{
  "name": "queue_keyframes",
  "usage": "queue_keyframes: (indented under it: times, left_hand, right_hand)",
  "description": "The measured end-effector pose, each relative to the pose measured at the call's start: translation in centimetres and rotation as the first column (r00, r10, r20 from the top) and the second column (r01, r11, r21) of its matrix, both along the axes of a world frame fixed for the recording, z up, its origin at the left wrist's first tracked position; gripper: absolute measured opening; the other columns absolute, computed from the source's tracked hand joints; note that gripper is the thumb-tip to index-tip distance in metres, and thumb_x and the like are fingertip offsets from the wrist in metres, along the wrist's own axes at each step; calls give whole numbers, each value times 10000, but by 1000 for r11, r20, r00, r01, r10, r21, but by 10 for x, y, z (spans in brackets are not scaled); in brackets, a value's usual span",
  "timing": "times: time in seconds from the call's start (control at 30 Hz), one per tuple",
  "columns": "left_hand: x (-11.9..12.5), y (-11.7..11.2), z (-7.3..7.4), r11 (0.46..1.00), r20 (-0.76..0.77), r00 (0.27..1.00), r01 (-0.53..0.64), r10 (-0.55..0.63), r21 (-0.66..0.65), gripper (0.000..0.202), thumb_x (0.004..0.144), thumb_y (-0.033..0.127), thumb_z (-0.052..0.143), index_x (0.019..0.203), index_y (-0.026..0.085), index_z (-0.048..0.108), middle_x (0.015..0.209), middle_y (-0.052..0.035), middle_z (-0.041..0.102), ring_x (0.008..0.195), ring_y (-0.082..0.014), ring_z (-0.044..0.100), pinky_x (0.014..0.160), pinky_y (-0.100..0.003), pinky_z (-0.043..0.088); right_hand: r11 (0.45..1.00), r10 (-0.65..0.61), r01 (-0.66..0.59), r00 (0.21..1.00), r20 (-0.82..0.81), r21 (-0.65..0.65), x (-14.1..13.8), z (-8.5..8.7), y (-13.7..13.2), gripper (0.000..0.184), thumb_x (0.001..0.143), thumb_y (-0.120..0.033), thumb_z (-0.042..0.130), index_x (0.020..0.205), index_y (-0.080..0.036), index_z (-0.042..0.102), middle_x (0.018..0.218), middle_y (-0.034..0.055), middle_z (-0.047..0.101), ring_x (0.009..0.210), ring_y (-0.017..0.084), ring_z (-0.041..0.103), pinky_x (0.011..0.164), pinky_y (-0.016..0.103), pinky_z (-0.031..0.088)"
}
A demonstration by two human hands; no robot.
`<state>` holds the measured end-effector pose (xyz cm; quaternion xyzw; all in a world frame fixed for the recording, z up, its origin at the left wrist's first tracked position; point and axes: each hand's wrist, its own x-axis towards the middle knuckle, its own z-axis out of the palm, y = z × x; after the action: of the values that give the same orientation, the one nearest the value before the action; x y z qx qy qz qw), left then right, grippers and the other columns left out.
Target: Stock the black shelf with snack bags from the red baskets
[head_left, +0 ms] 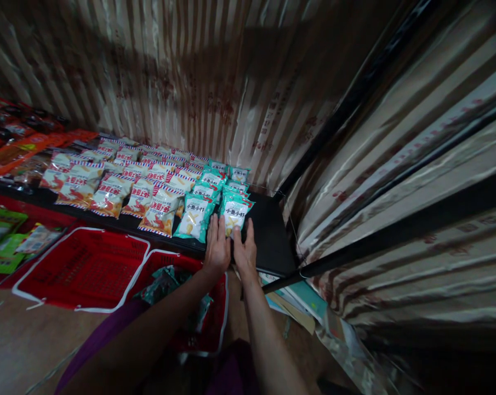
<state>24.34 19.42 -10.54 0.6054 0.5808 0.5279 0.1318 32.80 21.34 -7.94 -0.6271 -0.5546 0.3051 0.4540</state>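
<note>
My left hand [217, 247] and my right hand [245, 249] rest side by side at the front edge of a black shelf [272, 236]. Their fingers lie flat and stretched against the nearest teal snack packet [234, 212], which stands at the front of a row of like teal packets [206, 189]. To the left lie several rows of white, red and blue snack packets [141, 186]. Neither hand is wrapped round a packet.
Two red shopping baskets stand on the floor below the shelf, one bare [83, 269], one [206, 323] with teal packets under my left arm. Orange and red packets [17, 148] fill the far left. Striped shiny curtain [395, 192] hangs behind and at right.
</note>
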Motion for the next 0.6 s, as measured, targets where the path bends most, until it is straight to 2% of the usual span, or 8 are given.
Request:
queue_keyframes:
  times: [0.23,0.3,0.43,0.6]
  left_hand:
    - [-2,4,-2,999,16,1000,5,-5,-34,587,884,211,339,1450,129,207,1539,-137,163,1420,-243,142,1150,-441,193]
    - [-2,4,-2,999,5,1000,8,-8,-35,581,890,215,332,1448,114,208,1534,-153,170,1419,-240,150,1149,-434,193]
    - [-1,4,-1,1000,-15,1000,-7,7,20,594,900,252,333,1452,102,177,1530,-170,170,1422,-239,132,1146,-445,194]
    - [1,6,5,995,-60,998,-32,37,90,630,886,277,367,1452,87,164,1514,-198,197,1422,-269,121,1133,-492,195]
  right_hand:
    - [994,97,-89,988,-120,63,-6,5,14,657,791,-567,521,1360,-249,429,1238,51,616,1102,226,576,960,350,416]
    - [994,101,-94,987,-122,61,-7,6,15,638,798,-566,514,1342,-239,454,1254,60,605,1119,229,565,977,357,402]
    - [999,23,-18,987,-159,34,-5,6,16,667,797,-598,485,1345,-218,451,1305,85,562,1169,239,531,997,374,383]
    - [994,24,3,972,-235,112,4,3,32,657,848,-617,350,1339,-193,457,1372,81,498,1254,210,455,1052,348,320]
